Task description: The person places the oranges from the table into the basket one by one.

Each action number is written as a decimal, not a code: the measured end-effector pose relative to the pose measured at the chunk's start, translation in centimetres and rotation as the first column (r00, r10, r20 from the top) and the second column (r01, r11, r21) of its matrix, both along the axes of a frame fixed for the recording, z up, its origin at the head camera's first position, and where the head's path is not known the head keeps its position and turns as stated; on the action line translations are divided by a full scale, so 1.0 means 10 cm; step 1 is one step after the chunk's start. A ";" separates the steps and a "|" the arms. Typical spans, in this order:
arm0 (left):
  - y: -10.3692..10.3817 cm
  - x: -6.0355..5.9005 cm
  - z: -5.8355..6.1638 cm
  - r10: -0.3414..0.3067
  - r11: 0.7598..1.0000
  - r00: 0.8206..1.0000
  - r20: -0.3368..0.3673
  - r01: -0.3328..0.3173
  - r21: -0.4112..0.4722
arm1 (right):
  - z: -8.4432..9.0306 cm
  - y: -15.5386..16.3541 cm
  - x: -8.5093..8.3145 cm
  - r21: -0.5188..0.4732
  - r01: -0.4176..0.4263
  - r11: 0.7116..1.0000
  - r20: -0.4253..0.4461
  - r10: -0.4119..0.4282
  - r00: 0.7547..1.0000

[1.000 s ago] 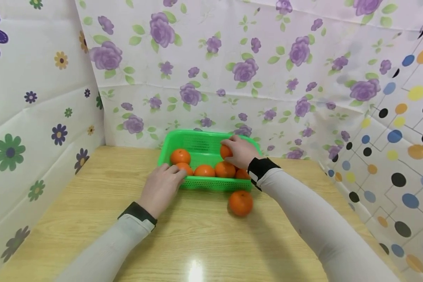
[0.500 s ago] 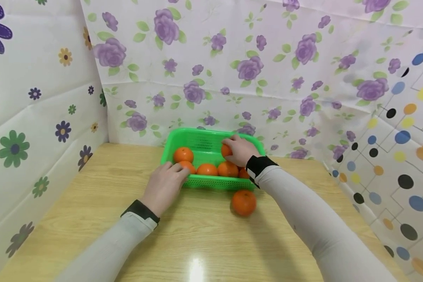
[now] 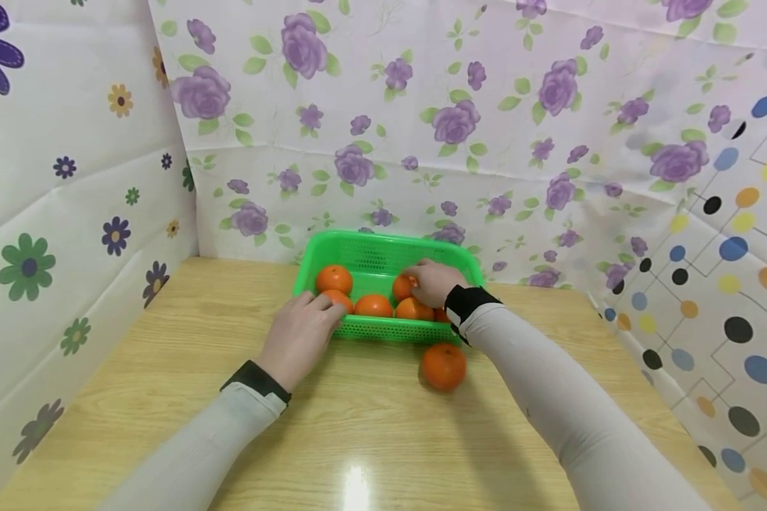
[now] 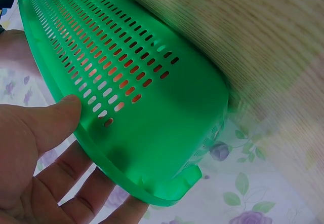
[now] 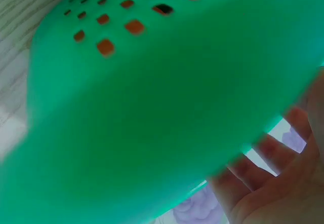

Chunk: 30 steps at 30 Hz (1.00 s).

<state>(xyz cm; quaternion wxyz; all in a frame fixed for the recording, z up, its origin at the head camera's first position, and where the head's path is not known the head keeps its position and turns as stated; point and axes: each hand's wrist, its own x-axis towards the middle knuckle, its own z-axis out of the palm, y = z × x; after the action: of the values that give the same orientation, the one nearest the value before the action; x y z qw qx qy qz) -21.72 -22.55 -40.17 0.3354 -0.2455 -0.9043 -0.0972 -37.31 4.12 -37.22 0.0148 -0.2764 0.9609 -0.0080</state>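
A green perforated plastic basket (image 3: 396, 328) stands at the back of the table, with several mandarins inside. My left hand (image 3: 299, 339) grips its near left corner; in the left wrist view the thumb (image 4: 61, 120) presses the rim's outer side, and the other fingers reach over it. At the basket's right side, my right hand (image 3: 439, 282) is by a mandarin (image 3: 403, 288) resting above the front row, fingertips at its right edge. The right wrist view shows loosely extended fingers (image 5: 273, 155) beyond the rim, the mandarin hidden by the basket wall. One mandarin (image 3: 444, 367) lies outside, in front.
The wooden table (image 3: 332, 440) is enclosed by patterned cloths: purple roses (image 3: 455, 124) behind, daisies (image 3: 27, 267) on the left, coloured dots (image 3: 735, 248) on the right. Another mandarin (image 3: 334, 281) sits at the basket's left end.
My right hand has lowered the mandarin into the basket and its fingers have loosened, so more of the fruit shows. The left hand stays on the basket. The head view has shifted slightly.
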 end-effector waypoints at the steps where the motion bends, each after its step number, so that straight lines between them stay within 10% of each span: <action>1: 0.00 0.00 0.00 0.000 1.000 1.000 0.001 0.000 0.000 | 0.00 0.00 0.00 -0.002 0.002 1.000 0.003 -0.002 1.000; 30: 0.02 0.02 0.01 0.004 1.000 1.000 0.018 -0.004 0.004 | 0.12 -0.05 0.24 -0.046 -0.033 0.998 -0.073 0.030 0.997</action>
<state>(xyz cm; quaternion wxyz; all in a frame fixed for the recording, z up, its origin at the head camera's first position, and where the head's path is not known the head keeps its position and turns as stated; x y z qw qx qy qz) -21.50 -22.40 -40.07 0.3281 -0.2420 -0.9076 -0.1004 -34.88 3.57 -35.98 -0.0264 -0.2919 0.9559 -0.0202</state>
